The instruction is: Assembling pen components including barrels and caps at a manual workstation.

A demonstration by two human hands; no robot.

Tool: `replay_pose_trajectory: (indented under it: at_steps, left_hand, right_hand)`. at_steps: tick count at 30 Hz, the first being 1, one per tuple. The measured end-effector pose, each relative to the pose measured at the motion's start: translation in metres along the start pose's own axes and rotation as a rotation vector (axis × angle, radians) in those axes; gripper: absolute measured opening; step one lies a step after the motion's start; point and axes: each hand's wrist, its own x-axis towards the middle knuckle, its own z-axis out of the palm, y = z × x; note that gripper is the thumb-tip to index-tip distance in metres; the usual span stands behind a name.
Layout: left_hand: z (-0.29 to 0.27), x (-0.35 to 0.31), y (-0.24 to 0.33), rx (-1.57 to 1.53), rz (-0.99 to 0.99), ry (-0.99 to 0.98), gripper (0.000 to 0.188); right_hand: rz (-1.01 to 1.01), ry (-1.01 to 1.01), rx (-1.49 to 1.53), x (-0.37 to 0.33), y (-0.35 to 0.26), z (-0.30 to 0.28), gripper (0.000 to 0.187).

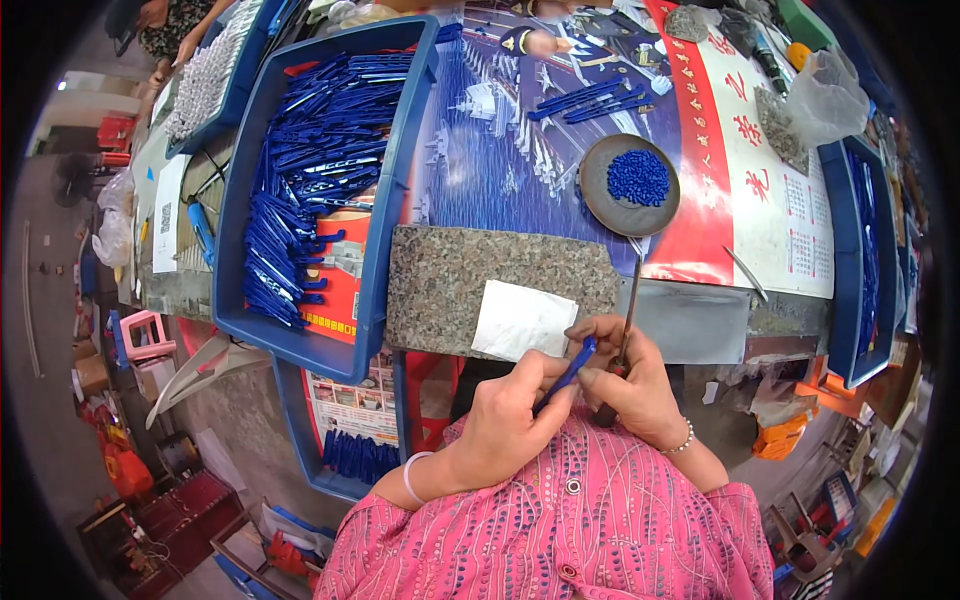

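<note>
My left hand [522, 400] is closed round a slim blue plastic piece with a bent end [567, 376], held tilted in front of my chest. My right hand [640, 385] is closed on a thin tool with a long metal shaft [631, 300] pointing up and away; its dark handle lies under the palm. The right fingertips are close to the blue piece; whether they touch it I cannot tell. Just beyond both hands, a folded white sheet [522, 318] lies on a speckled stone slab [440, 275]. A round dish [597, 205] of small blue pellets stands farther off.
A large blue tray [398, 190] of slim blue pieces stands at left, with another tray [402, 420] below. Several blue pieces [600, 100] lie on the poster-covered table. Tweezers [745, 272] rest right of the dish. Another blue tray [848, 300] sits far right; another person's hand [188, 45] shows far left.
</note>
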Motion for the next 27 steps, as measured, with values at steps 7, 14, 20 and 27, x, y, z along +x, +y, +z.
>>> replay_pose_trajectory:
  at_steps: [7,14,20,27]
  left_hand:
    - [0.003,0.000,0.002,0.165,0.074,0.024,0.020]
    - [0.008,-0.001,-0.007,0.244,0.173,0.015,0.019]
    - [0.012,0.002,-0.013,0.275,0.161,0.001,0.017]
    - [-0.004,0.003,0.001,-0.351,-0.245,-0.119,0.016]
  right_hand:
    - [-0.055,0.027,-0.027,0.001,0.005,0.001,0.037]
    - [-0.047,0.092,0.050,0.003,0.010,0.007,0.028]
    - [-0.064,0.150,0.071,0.009,0.018,0.007,0.031]
    - [0.057,0.053,0.178,0.003,-0.009,0.005,0.024]
